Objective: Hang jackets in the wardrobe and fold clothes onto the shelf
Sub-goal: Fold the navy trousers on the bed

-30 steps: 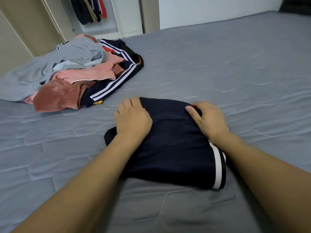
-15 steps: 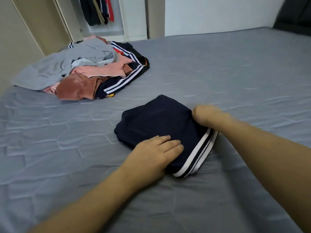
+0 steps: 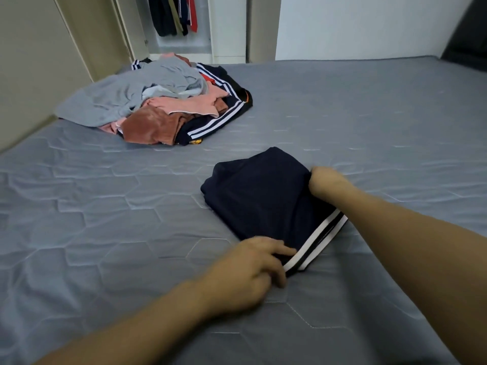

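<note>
A folded navy garment [image 3: 263,196] with white stripes along its near edge lies on the grey mattress [image 3: 105,219]. My left hand [image 3: 250,270] pinches its near striped corner, index finger on top and the other fingers curled below. My right hand [image 3: 325,183] grips the garment's right edge, its fingers tucked out of sight under the cloth. Farther back on the left, a heap of unfolded clothes [image 3: 158,106] holds grey, pink, rust and navy striped pieces. Behind it the wardrobe [image 3: 181,43] stands open, with dark jackets [image 3: 168,17] hanging inside.
A beige wardrobe door [image 3: 39,61] runs along the left side of the bed. A white wall [image 3: 355,25] stands behind the mattress, and a dark headboard [image 3: 466,35] sits at the far right corner.
My left hand slid from the top of the garment down to its near striped corner. The right hand moved to the right edge. The view lifted toward the wardrobe.
</note>
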